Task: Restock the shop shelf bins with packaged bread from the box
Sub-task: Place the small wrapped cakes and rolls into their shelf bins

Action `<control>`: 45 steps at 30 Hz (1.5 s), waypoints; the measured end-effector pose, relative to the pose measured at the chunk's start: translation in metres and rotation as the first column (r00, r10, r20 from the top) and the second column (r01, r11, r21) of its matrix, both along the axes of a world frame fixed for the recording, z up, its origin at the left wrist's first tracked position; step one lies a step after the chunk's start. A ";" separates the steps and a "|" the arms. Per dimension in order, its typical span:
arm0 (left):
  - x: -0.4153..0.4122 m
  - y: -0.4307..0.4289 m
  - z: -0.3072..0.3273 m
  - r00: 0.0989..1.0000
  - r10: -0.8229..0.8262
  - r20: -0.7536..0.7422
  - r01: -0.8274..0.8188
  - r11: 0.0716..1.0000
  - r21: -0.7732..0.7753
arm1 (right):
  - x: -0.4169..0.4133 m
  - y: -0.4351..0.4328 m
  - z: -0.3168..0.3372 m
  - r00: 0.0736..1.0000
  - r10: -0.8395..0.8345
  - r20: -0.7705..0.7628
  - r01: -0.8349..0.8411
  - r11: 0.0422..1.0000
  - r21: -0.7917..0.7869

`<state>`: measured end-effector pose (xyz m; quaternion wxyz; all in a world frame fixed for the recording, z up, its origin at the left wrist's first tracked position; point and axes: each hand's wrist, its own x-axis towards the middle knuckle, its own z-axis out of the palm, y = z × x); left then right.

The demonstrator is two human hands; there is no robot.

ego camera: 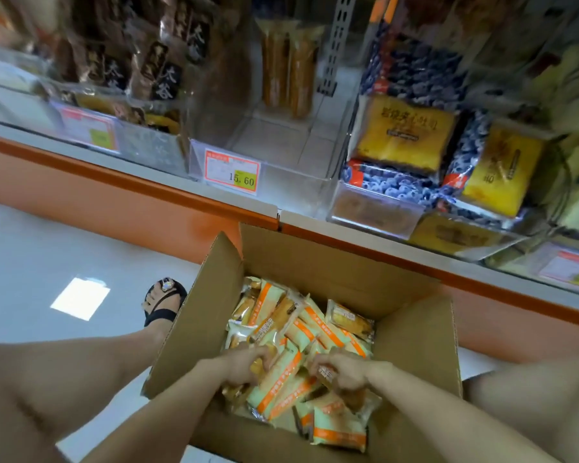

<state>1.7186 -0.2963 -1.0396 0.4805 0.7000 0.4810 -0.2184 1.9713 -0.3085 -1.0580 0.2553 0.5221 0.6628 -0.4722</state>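
Note:
An open cardboard box (411,345) stands on the floor below the shelf, full of several bread packets (281,379) in pale green and orange wrappers. Both my hands are down inside it. My left hand (244,365) grips a packet near the middle of the pile. My right hand (341,372) holds another packet just to the right. Above, a clear shelf bin (281,168) with a 15.60 price tag is nearly bare, with only a few orange packets standing at its back.
Left of that bin stand dark brown bread bags (137,71). To the right, a bin holds yellow toast packs and blueberry-print bags (401,138). An orange-trimmed shelf edge (181,198) runs across. My sandalled foot (163,302) rests on the white floor beside the box.

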 end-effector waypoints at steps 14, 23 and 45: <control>-0.006 0.036 0.199 0.851 0.060 0.521 -0.275 0.896 0.348 | -0.004 0.030 0.225 0.900 -0.006 -0.436 0.261 0.809 0.527; -0.012 0.081 0.310 0.636 0.043 0.770 -0.571 0.698 0.432 | -0.045 0.077 0.322 0.740 0.048 -0.671 0.548 0.535 0.643; 0.003 0.295 0.265 0.613 0.102 0.784 -0.711 0.504 0.491 | -0.071 0.308 0.344 0.954 0.015 -0.299 0.258 0.461 0.849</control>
